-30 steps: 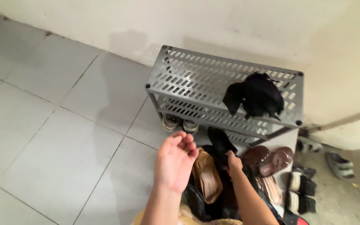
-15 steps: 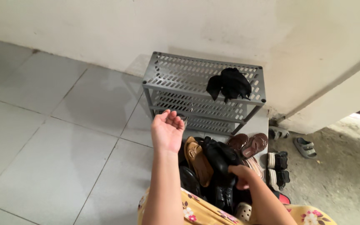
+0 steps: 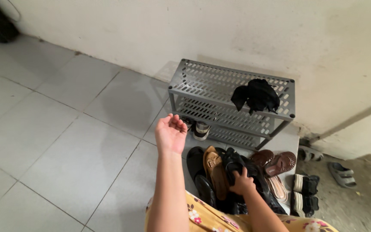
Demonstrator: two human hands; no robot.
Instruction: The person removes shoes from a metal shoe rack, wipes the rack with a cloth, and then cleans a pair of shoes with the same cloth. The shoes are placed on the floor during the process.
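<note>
My left hand hovers palm up over the tiled floor, fingers loosely curled, holding nothing, just left of the grey perforated shoe rack. My right hand is lower right, fingers closed on a black shoe in a pile of footwear on the floor in front of the rack. A tan shoe and another black shoe lie beside it. A black cloth bundle sits on the rack's top shelf.
A pair of pale sneakers stands under the rack. Brown sandals and black-and-white sandals lie to the right, with grey sandals on the rough floor beyond. A white wall runs behind.
My right hand has shifted up and left onto the black shoe in the pile. My left hand stays raised and open. The view has shifted slightly.
</note>
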